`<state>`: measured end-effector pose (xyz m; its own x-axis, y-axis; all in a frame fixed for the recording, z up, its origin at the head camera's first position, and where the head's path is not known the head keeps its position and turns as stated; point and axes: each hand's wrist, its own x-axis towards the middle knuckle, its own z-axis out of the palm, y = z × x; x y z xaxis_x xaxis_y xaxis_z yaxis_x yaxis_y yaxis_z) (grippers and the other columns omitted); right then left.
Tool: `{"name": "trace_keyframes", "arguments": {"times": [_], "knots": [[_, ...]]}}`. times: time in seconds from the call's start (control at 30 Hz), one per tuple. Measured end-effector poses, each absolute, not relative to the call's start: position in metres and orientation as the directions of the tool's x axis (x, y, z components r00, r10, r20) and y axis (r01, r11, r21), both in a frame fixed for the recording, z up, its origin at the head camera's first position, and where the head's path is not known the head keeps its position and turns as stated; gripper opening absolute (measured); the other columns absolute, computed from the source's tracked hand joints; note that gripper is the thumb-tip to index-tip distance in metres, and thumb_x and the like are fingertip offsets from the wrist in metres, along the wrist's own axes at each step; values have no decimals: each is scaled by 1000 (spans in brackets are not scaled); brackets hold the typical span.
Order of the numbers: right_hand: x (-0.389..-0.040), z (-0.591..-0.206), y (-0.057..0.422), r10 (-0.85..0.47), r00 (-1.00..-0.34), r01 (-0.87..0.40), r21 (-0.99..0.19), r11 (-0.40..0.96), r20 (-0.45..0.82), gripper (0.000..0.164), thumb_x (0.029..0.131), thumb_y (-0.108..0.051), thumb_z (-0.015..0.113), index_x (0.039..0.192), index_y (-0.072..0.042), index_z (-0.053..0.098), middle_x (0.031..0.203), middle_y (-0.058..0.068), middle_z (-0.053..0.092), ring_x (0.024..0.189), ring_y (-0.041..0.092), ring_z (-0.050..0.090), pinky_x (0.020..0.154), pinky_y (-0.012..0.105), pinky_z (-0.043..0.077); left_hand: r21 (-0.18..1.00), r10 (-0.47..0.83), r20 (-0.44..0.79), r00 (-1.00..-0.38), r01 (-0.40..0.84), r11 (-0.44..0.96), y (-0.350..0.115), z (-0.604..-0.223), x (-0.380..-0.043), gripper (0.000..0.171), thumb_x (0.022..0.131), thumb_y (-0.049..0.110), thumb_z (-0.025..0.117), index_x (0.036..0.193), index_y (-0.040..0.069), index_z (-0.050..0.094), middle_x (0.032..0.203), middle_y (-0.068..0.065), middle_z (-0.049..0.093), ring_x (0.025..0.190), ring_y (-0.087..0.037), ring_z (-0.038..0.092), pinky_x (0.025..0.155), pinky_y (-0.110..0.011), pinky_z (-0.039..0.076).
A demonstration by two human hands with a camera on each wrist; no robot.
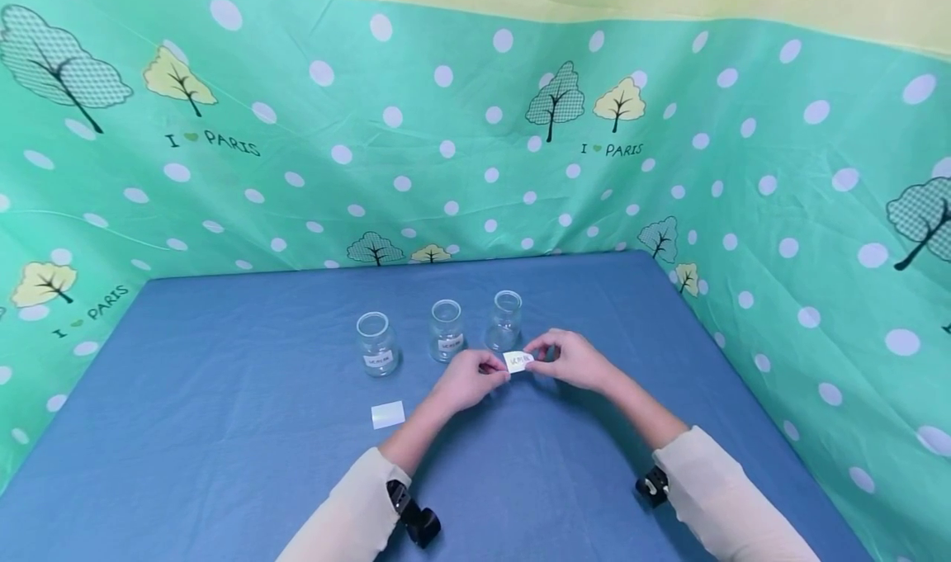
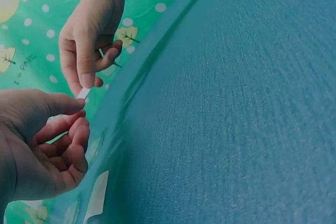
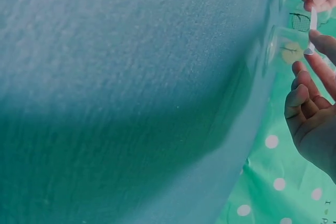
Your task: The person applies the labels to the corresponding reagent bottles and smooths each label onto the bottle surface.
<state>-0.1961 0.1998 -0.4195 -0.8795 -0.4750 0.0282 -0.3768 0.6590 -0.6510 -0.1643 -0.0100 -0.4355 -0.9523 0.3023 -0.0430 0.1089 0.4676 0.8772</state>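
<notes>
Between both hands, just in front of the rightmost glass jar (image 1: 506,323), a small white label (image 1: 518,361) with handwriting is held up off the table. My left hand (image 1: 471,378) pinches its left edge between thumb and finger. The opposite edge is pinched by my right hand (image 1: 570,359). In the left wrist view the label (image 2: 83,93) appears nearly edge-on between the two hands. No label shows on the rightmost jar. The middle jar (image 1: 447,321) and the left jar (image 1: 373,331) each bear a similar written label on the front.
A pale blank slip (image 1: 388,414) lies on the blue tablecloth (image 1: 223,430) in front of the left jar. All three jars stand upright and lidless in a row. A green dotted curtain (image 1: 297,149) hangs behind the table and along its sides.
</notes>
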Motion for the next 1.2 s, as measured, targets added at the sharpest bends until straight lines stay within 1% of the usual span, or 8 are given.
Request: {"name": "trace_keyframes", "arguments": {"times": [0.1, 0.33, 0.63, 0.87, 0.93, 1.03, 1.13, 1.2], "knots": [[-195, -417, 199, -478, -878, -375, -653, 658, 23, 20, 81, -25, 73, 98, -16, 70, 83, 0, 61, 60, 13, 49, 53, 24, 42, 889, 296, -59, -953, 85, 450, -11, -438, -163, 13, 86, 16, 66, 88, 4, 68, 74, -6, 65, 58, -13, 58, 50, -24, 46], [-194, -415, 196, -476, -879, -367, -661, 654, 18, 20, 81, -25, 73, 99, -16, 70, 83, 1, 61, 62, 14, 50, 54, 24, 42, 918, 287, -78, -955, 43, 394, -11, -441, -161, 14, 86, 15, 64, 89, 3, 68, 77, -18, 67, 59, -21, 60, 48, -24, 44], [-194, -416, 195, -478, -878, -366, -666, 650, 16, 20, 82, -25, 72, 99, -15, 70, 85, 1, 61, 61, 17, 50, 53, 25, 42, 939, 284, -73, -956, 30, 342, -12, -443, -163, 15, 85, 16, 64, 91, 3, 68, 76, -20, 67, 62, -26, 62, 48, -25, 45], [-195, -416, 195, -479, -878, -379, -656, 653, 30, 19, 82, -25, 72, 98, -16, 70, 85, 1, 62, 60, 14, 49, 54, 25, 42, 948, 285, -51, -957, 43, 314, -13, -445, -163, 16, 85, 15, 63, 91, 2, 69, 74, -22, 65, 62, -26, 61, 48, -25, 44], [-195, -417, 195, -480, -877, -384, -650, 656, 33, 19, 82, -25, 72, 99, -16, 70, 85, 1, 62, 60, 12, 48, 54, 25, 42, 945, 286, -45, -957, 51, 322, -13, -445, -163, 16, 85, 15, 63, 91, 2, 68, 73, -21, 65, 61, -26, 60, 49, -25, 44], [-195, -417, 195, -475, -880, -379, -646, 663, 29, 20, 82, -26, 72, 100, -16, 70, 85, -1, 62, 60, 11, 48, 54, 23, 42, 940, 279, -50, -959, 49, 336, -13, -445, -164, 15, 86, 16, 62, 90, 3, 68, 68, -15, 64, 60, -24, 60, 49, -25, 44], [-194, -416, 194, -472, -881, -382, -648, 659, 39, 26, 82, -24, 72, 105, -13, 69, 86, 1, 61, 59, 11, 47, 53, 24, 41, 939, 268, -54, -962, 42, 342, -12, -446, -164, 15, 85, 17, 62, 90, 4, 69, 64, -7, 62, 60, -23, 60, 49, -26, 44], [-193, -415, 194, -463, -885, -381, -650, 658, 50, 30, 82, -24, 72, 109, -11, 68, 87, 3, 61, 59, 11, 46, 53, 24, 41, 941, 257, -58, -965, 34, 338, -12, -445, -164, 15, 85, 17, 62, 90, 4, 69, 64, -6, 61, 60, -23, 60, 50, -25, 44]]}}
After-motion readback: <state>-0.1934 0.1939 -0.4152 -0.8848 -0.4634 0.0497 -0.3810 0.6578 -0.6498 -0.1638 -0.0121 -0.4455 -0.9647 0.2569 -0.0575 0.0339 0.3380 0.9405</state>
